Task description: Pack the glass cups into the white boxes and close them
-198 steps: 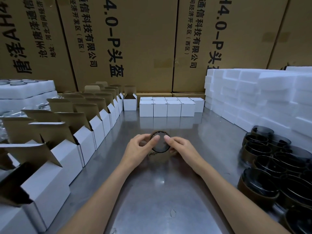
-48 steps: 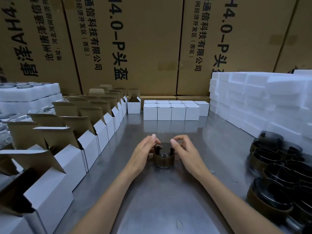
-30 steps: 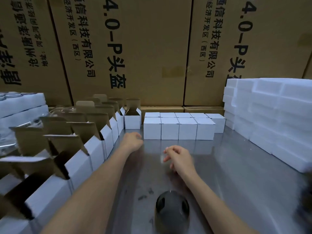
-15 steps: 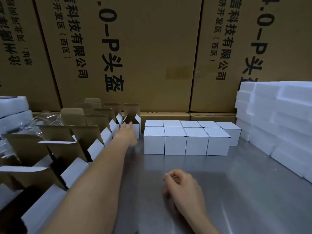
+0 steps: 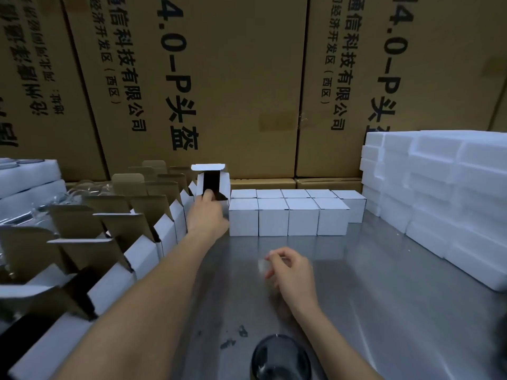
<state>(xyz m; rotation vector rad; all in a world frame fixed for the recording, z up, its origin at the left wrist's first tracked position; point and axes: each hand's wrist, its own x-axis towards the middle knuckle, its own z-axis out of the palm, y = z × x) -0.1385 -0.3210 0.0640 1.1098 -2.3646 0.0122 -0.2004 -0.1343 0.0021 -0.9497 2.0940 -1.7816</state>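
At 11 o'clock: our left hand [image 5: 206, 213] grips an open box [image 5: 211, 182], tipped toward us.
Right hand [image 5: 291, 270]: our fingers loosely curled, holding nothing, above the desk [image 5: 384, 297].
Cup [image 5: 281, 359]: at 6 o'clock, on the desk.
Closed boxes [image 5: 288, 215]: at 12 o'clock.

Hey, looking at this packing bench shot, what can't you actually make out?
- Glass cup, head view: its lower part is cut off by the bottom edge.
- Open white box gripped by the left hand: its inside is in shadow, so any contents are unknown.
- Right hand: motion blur hides whether the fingertips pinch anything.
- Closed white boxes: contents hidden by their lids.
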